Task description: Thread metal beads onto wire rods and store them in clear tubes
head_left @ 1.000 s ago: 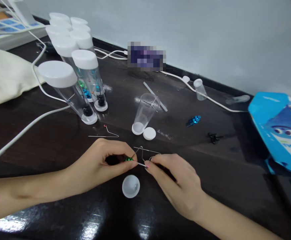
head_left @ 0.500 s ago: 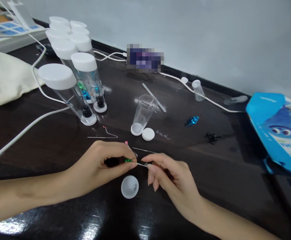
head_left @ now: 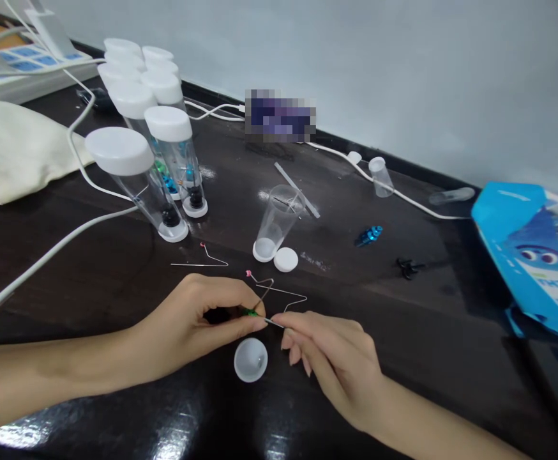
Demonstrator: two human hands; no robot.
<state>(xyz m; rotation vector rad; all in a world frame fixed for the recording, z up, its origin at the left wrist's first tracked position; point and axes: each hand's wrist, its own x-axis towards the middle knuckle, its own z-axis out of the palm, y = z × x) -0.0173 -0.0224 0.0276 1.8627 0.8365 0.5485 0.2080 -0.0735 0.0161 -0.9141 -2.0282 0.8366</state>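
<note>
My left hand [head_left: 212, 313] pinches a small green part [head_left: 249, 312], most of it covered by the fingers. From that pinch a thin metal rod [head_left: 274, 322] runs to the right, where the fingertips of my right hand [head_left: 327, 351] close on its other end. Just above the left fingertips rises a bent wire with a pink bead [head_left: 248, 273]. Beneath the hands sits a small white cup [head_left: 251, 360] with something tiny inside. Another bent wire [head_left: 202, 264] with a red end lies beyond my left hand, and a further wire [head_left: 288, 292] beyond the right fingers.
Capped clear tubes [head_left: 168, 124] stand at the back left near a cream cloth [head_left: 20, 147]. An open clear tube [head_left: 276, 223] stands beside a white cap [head_left: 286, 259]. Farther right are a blue metal part [head_left: 369, 236], a black part [head_left: 407, 267] and a blue bag [head_left: 513, 223].
My right fingertips have closed onto the rod and come down slightly. The pink-beaded wire shows more fully above my left fingers. The whole view has shifted a little.
</note>
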